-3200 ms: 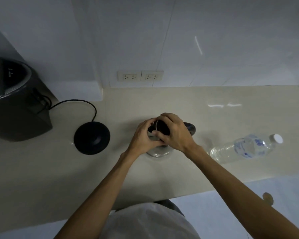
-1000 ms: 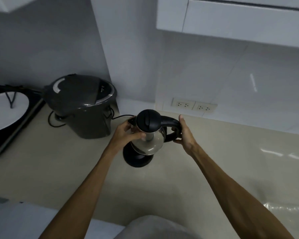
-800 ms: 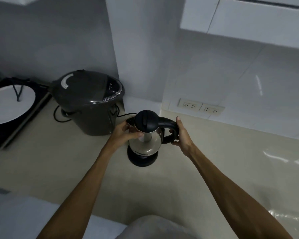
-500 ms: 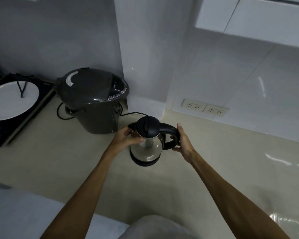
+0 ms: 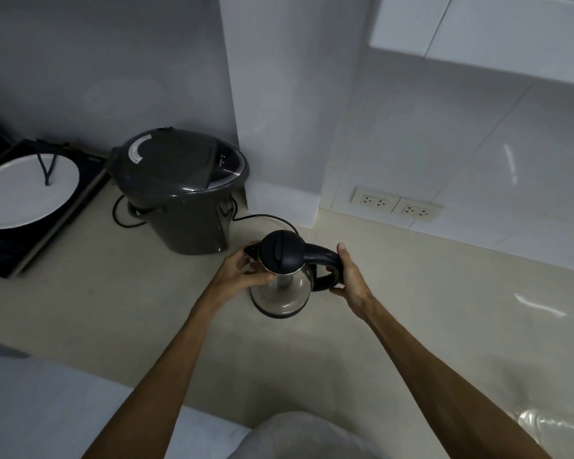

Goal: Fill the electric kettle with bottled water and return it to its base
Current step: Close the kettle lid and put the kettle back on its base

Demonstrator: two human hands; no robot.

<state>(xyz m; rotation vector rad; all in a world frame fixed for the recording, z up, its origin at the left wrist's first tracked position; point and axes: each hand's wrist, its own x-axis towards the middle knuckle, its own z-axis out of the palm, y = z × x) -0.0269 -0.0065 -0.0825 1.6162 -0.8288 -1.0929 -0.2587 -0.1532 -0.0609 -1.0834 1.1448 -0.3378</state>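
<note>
The steel electric kettle (image 5: 283, 293) with its black lid (image 5: 280, 251) shut stands upright on the beige counter (image 5: 146, 309), sitting over its black base, of which only a thin dark rim (image 5: 280, 315) shows below it. My left hand (image 5: 242, 270) grips the kettle's upper body near the spout. My right hand (image 5: 348, 273) is wrapped around the black handle (image 5: 325, 261). The base's black cord (image 5: 265, 218) runs back toward the wall. The water bottle is out of view.
A dark grey electric pot (image 5: 179, 190) stands close behind and left of the kettle. Further left lies a white plate (image 5: 24, 190) on a black cooktop (image 5: 31, 246). Two wall sockets (image 5: 398, 204) sit behind; clear plastic (image 5: 557, 425) shows at bottom right.
Both hands have carried the kettle left and lowered it from above the base down onto it; the base is now almost fully covered. The camera has turned left.
</note>
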